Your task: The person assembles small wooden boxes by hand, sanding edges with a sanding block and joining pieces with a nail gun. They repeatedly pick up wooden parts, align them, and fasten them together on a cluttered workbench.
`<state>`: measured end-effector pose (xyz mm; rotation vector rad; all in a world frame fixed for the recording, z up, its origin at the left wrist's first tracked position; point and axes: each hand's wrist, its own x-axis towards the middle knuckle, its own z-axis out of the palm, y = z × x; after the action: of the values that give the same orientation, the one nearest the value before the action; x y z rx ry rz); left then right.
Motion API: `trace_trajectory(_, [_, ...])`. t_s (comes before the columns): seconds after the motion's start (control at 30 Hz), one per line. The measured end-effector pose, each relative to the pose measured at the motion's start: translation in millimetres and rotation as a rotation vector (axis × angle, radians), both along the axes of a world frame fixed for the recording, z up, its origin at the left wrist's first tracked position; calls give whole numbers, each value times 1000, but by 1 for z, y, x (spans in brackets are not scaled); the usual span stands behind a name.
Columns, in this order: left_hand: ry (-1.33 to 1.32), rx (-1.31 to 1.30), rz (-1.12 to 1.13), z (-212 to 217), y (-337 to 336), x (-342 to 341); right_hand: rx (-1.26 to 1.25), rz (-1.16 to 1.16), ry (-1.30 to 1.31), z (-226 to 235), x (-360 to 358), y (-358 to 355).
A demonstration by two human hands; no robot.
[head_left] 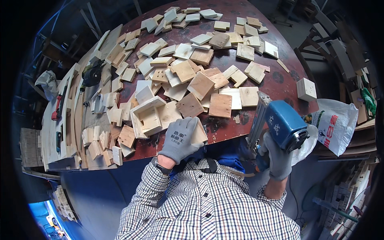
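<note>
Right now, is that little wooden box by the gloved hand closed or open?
Open: the wooden box has no lid, and its bare inside shows, empty.

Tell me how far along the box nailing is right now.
One small wooden box stands closed at the table's right edge. The left hand presses a wood piece beside an open box frame; the right hand grips a blue nail gun. Many loose wooden squares lie unassembled.

Two gloved hands are working: the left hand point(181, 140) and the right hand point(277, 159). One blue nail gun point(282, 125), one white plastic bag point(335, 124) and one open wooden box point(149, 116) are showing. The loose wooden squares point(200, 85) are lying too many to count exactly.
</note>
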<state>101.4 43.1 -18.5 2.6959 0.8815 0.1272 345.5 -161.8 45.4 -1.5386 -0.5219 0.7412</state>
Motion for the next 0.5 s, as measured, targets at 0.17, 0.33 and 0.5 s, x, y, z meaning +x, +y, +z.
trace_trajectory(0.17, [-92, 59, -11, -23, -1, -6, -2, 8, -14, 0, -2, 1])
trace_trajectory(0.33, [-173, 21, 55, -16, 21, -23, 0, -16, -12, 4, -3, 2])
trace_trajectory(0.5, [-313, -6, 212, -34, 55, -27, -8, -14, 0, 6, -6, 3])
